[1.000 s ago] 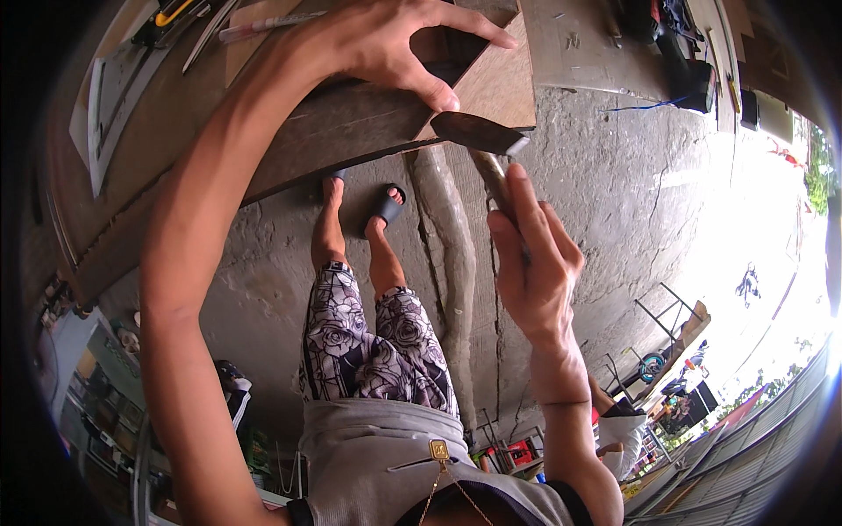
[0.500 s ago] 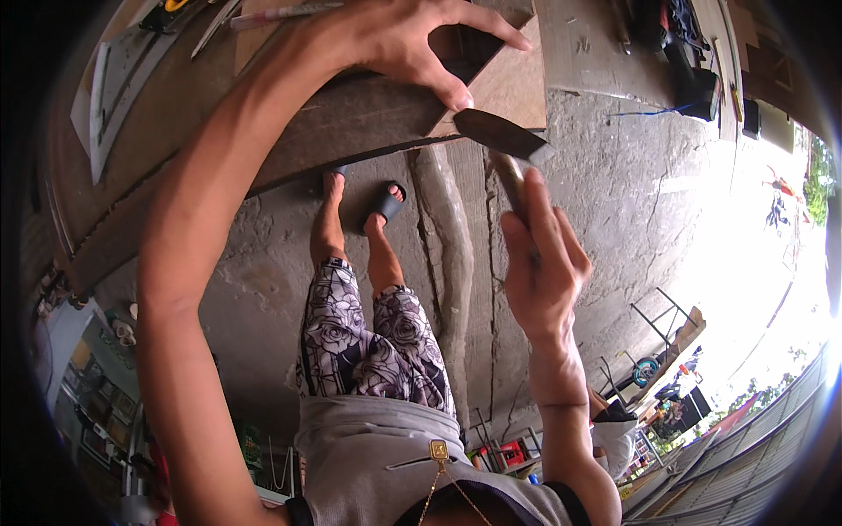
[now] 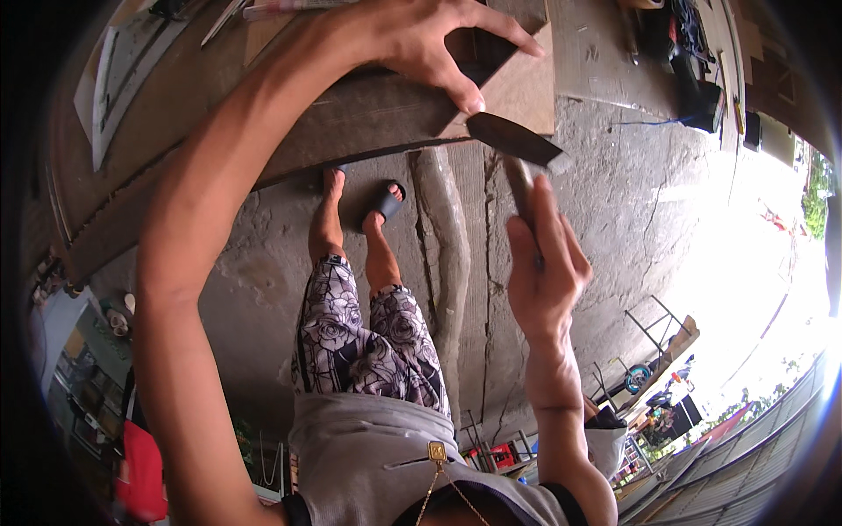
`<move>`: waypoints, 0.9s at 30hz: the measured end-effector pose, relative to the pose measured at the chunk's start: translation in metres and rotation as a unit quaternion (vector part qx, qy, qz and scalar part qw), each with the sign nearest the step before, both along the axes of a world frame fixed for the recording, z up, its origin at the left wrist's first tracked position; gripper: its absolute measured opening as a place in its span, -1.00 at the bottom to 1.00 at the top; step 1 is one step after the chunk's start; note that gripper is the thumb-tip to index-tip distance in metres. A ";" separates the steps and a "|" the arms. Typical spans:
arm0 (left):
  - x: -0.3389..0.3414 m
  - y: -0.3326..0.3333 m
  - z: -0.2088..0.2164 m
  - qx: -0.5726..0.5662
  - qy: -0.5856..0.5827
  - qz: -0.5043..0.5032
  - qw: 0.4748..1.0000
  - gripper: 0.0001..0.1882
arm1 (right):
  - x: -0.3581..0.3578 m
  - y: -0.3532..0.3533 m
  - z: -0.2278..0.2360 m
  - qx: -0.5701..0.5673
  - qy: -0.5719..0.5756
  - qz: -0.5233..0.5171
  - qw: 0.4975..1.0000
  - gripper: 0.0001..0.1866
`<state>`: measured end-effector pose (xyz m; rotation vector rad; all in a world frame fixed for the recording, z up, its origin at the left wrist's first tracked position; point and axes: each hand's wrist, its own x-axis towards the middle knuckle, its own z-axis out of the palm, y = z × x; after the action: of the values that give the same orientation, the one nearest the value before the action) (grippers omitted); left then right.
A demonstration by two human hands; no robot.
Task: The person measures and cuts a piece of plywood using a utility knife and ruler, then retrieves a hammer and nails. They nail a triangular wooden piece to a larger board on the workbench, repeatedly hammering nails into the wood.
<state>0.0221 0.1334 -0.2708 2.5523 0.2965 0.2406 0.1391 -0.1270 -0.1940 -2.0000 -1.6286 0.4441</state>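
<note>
Gripping the hammer [image 3: 516, 140]: right hand [image 3: 548, 285], its fingers closed around the handle [image 3: 518, 186], thumb and index finger lying along it.
Hammer head: dark, tapered end just beside the left thumb tip, shiny flat end pointing right; whether it touches wood, I cannot tell.
Left hand [image 3: 428, 42]: thumb and index finger spread wide, both tips on the pale wooden board [image 3: 519, 92]; the remaining fingers I cannot tell.
Dark plank [image 3: 373, 112]: meets the pale wooden board, running left beneath the forearm.
Concrete floor [image 3: 605, 202]: cracked, below the hammer.
</note>
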 end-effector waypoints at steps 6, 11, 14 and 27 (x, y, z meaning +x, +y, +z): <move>-0.006 -0.002 0.015 -0.054 0.011 -0.001 0.998 -0.10 | -0.006 0.003 -0.007 0.020 0.017 -0.014 1.000 -0.58; -0.003 0.003 0.002 -0.061 0.000 -0.001 0.998 -0.10 | -0.003 -0.006 -0.013 0.074 0.015 -0.006 0.997 -0.59; -0.001 0.000 -0.002 -0.023 -0.011 -0.003 1.000 -0.10 | -0.005 0.002 -0.004 -0.065 0.029 -0.028 0.997 -0.58; -0.007 -0.002 0.017 -0.065 0.004 -0.004 0.998 -0.10 | -0.006 -0.003 -0.011 0.039 0.002 0.004 0.999 -0.63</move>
<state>0.0146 0.1312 -0.2543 2.4254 0.2952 0.2027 0.1331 -0.1301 -0.2045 -1.9356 -1.6265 0.3809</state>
